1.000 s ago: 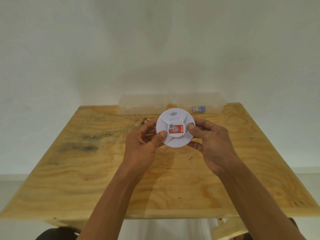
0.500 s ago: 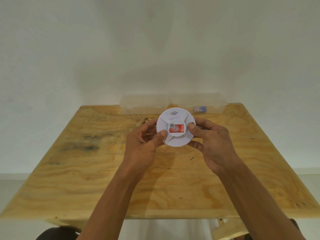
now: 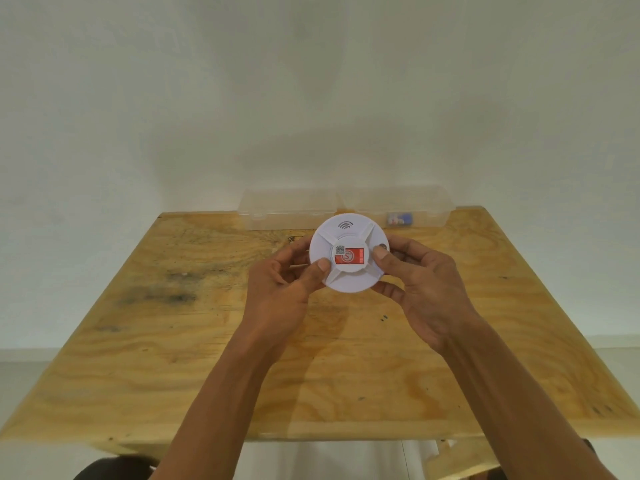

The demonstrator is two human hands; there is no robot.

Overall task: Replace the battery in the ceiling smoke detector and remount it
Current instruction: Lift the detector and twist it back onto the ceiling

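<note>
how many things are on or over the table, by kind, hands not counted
smoke detector: 1, white, held above the table by the left hand and the right hand
clear plastic boxes: 2, side by side at the far edge
small blue item: 1, in the right-hand box, too small to identify
total: 4

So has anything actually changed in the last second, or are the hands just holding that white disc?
Hardly anything. The smoke detector has crept very slightly up and to the right, with both hands. The left hand and right hand keep the same grip on its edges, thumbs on its face; nothing was picked up or let go. The clear box and table are as before.
</note>
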